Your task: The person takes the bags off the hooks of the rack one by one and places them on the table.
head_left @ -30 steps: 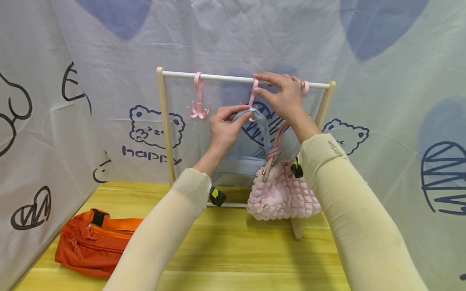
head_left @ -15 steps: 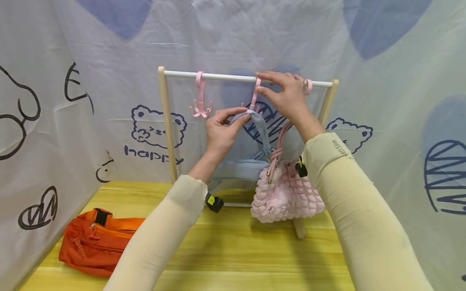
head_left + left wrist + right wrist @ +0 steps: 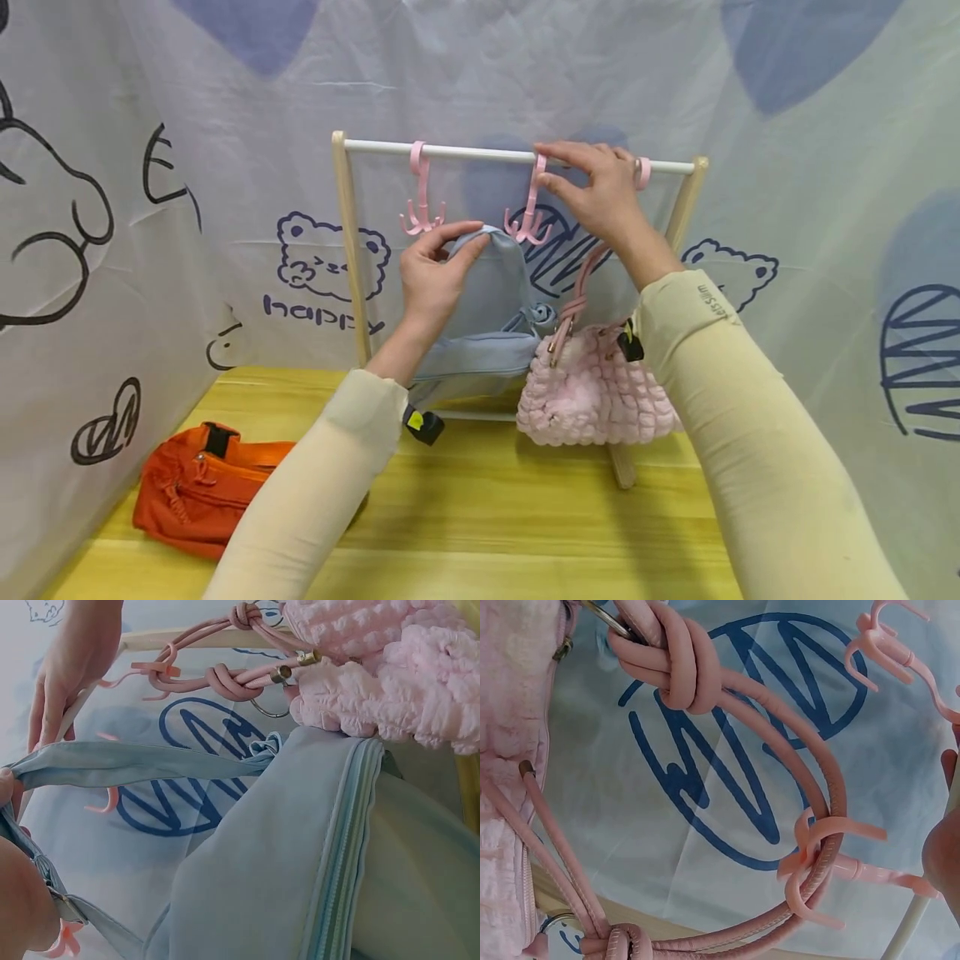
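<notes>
My left hand (image 3: 435, 279) pinches the top of a light blue strap (image 3: 516, 254) between thumb and fingers. From that strap hangs a light blue zippered bag (image 3: 480, 354). The strap's top is left of the middle pink hook (image 3: 531, 212), apart from its prongs. My right hand (image 3: 600, 187) holds this hook's upper end at the white rail (image 3: 480, 152), thumb and index finger about it. Right of the blue bag hangs a puffy pink handbag (image 3: 600, 400). Its knotted handle (image 3: 832, 787) loops over another pink hook (image 3: 862, 870), seen in the right wrist view.
A third pink hook (image 3: 423, 200) hangs bare at the rail's left part. Wooden posts (image 3: 348, 242) carry the rail. An orange waist bag (image 3: 195, 504) lies on the wood-grain table (image 3: 480, 533) at left, partly behind my left sleeve. Printed cloth (image 3: 247, 183) forms the backdrop.
My left hand has moved left with the blue strap, away from the middle hook's prongs, and the blue bag has shifted left too. My right hand stays on the hook.
</notes>
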{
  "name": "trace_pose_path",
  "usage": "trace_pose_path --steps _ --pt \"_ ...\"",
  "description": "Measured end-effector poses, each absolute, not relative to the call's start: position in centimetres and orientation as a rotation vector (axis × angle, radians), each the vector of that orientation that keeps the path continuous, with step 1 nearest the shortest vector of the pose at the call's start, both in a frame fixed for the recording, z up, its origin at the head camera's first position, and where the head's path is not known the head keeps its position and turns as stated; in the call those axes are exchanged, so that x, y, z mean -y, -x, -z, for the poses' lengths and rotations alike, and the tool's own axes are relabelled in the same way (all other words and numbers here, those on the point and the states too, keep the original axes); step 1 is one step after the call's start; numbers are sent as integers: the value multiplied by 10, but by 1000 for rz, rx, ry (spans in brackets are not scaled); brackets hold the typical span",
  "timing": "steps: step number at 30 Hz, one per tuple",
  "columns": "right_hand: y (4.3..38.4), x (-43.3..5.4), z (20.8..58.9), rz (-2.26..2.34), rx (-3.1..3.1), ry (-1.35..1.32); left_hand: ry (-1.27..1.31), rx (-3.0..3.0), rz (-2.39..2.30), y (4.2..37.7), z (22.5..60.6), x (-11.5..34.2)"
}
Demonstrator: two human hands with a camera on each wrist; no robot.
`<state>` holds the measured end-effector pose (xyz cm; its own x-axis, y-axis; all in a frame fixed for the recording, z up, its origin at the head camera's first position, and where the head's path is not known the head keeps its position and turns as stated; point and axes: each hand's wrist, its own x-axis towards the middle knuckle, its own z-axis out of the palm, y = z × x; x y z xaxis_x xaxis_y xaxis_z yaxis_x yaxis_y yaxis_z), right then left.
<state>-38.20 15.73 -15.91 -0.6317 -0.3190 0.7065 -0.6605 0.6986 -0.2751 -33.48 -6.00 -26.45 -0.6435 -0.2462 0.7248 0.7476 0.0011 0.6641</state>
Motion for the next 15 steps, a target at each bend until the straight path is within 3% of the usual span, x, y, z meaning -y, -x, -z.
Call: trace_pose_path --steps 15 --pt "382 -157 160 -685 2278 -727 508 1549 1714 324 261 83"
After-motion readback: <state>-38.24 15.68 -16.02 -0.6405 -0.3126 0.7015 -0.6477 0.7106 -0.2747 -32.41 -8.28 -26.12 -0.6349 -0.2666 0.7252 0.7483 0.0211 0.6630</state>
